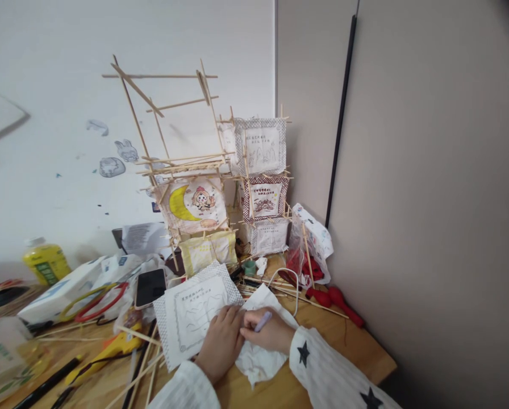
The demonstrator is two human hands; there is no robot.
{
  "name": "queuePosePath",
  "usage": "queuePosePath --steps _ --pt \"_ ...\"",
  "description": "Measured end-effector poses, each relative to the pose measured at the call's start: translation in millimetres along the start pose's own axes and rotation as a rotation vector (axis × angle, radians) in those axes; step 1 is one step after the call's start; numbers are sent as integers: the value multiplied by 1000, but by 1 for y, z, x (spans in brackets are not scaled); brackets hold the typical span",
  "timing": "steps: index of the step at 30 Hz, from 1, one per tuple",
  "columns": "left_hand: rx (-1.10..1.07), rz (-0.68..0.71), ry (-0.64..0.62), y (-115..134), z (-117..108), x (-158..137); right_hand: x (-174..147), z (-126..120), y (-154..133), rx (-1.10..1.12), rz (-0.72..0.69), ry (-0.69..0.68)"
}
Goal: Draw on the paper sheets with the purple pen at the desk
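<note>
My right hand [274, 332] grips a light purple pen [263, 321], its tip hidden by my fingers. Below that hand lies a crumpled white sheet [261, 363], thin like tissue or cloth. My left hand [223, 341] rests flat, fingers stretched out, across the edge of a drawn sheet [180, 326] and the white sheet. The drawn sheet carries handwriting, line-drawn mountains and a patterned border. Close behind both sheets stands a tiered frame of wooden sticks [186, 165], with a moon picture [184, 203] and other decorated panels [265, 196] fixed to it.
To the left lie a phone [150, 288], a yellow glue gun [105, 355], loose sticks [146, 378] and a black marker [48, 383]. Bottles [48, 264] stand farther left. A white cable [297, 292] and a red balloon-like object [337, 301] are at right, near the table edge.
</note>
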State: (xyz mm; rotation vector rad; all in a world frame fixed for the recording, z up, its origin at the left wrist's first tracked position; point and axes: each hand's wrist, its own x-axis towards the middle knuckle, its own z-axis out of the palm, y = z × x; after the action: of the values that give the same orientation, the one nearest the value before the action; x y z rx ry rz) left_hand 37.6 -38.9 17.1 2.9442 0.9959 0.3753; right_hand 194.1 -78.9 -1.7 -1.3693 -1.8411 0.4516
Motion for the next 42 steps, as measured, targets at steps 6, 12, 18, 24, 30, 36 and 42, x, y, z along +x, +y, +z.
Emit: queuePosePath --steps 6,12,18,24,30,36,42 --pt "-15 -2 6 1 -1 0 0 -2 -3 6 14 -9" --pt "-31 8 49 -1 2 0 0 -1 -2 -8 48 -2" --pt "-21 19 64 -2 4 0 -1 -2 -1 -24 31 0" --pt "2 6 25 1 0 0 0 -3 -4 -36 0 12" --pt "9 -8 -16 2 -3 0 1 -4 -6 -37 -68 -6" --pt "10 -16 -36 3 -4 1 2 0 -1 -45 -66 13" --pt "0 -13 -39 3 -3 0 2 1 1 -42 -58 19"
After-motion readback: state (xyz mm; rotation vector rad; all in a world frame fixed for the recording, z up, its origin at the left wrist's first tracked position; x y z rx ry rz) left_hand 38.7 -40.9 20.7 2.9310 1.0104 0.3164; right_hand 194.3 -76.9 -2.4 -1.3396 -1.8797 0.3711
